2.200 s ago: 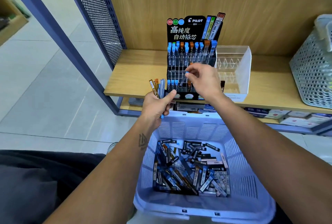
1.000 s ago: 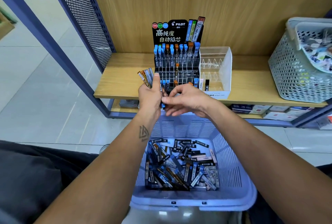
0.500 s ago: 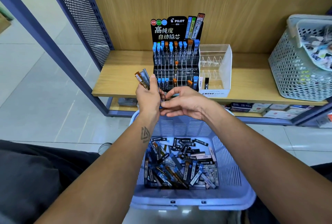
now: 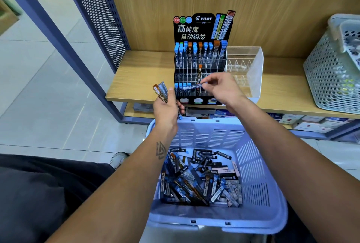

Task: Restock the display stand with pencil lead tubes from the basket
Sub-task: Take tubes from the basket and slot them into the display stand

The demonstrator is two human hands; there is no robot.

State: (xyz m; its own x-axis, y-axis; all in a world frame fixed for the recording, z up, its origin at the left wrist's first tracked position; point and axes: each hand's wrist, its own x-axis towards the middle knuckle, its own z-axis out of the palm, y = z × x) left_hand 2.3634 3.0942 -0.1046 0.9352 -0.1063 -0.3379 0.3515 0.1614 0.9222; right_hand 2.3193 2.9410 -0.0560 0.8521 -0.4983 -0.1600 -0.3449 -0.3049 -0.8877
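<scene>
Right hand pinching one lead tube lying sideways just in front of the display stand, left hand gripping spare tubes, so needs tipping upright.

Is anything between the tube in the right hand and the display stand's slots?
Nothing visible blocks it. The right hand pinches one lead tube sideways just in front of the display stand; only open air separates them. The left hand grips a bundle of tubes off to the stand's left.
</scene>
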